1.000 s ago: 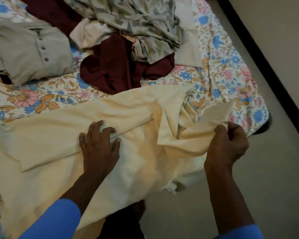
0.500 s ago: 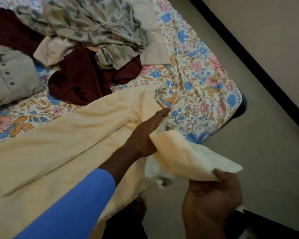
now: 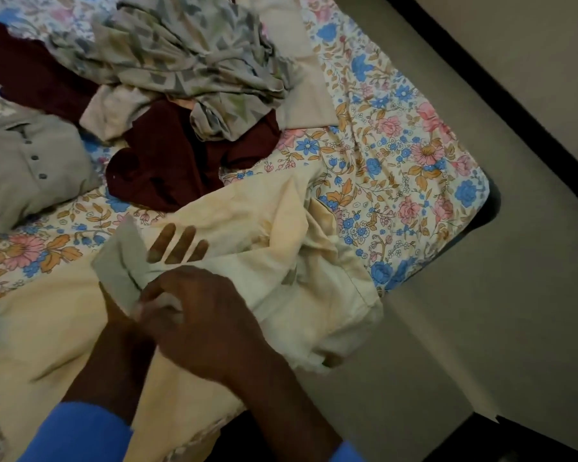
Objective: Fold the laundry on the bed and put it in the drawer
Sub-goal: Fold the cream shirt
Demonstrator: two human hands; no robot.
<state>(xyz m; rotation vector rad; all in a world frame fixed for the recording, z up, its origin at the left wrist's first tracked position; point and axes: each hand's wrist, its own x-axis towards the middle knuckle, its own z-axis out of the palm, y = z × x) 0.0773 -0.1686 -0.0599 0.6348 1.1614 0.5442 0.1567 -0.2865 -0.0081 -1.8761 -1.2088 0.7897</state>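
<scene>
A large cream cloth [image 3: 281, 228] lies spread over the near part of the floral bed [image 3: 397, 161], and its right end hangs off the edge. My left hand [image 3: 177, 245] lies flat on the cloth with three straight fingers showing. A folded flap of the cloth covers the palm. My right hand [image 3: 201, 315] crosses over my left wrist and grips the flap's edge, drawing it leftward. No drawer is in view.
Behind the cream cloth lies a heap of unfolded laundry: a maroon garment [image 3: 181, 161], a grey-green patterned cloth [image 3: 187, 61] and a beige piece [image 3: 301, 95]. A folded grey buttoned shirt [image 3: 24, 168] sits at the left. Bare floor [image 3: 481, 328] runs along the bed's right side.
My right hand has carried the cloth's right end from beyond the bed edge leftward over my left hand. My left hand stayed flat on the cloth and is now partly covered.
</scene>
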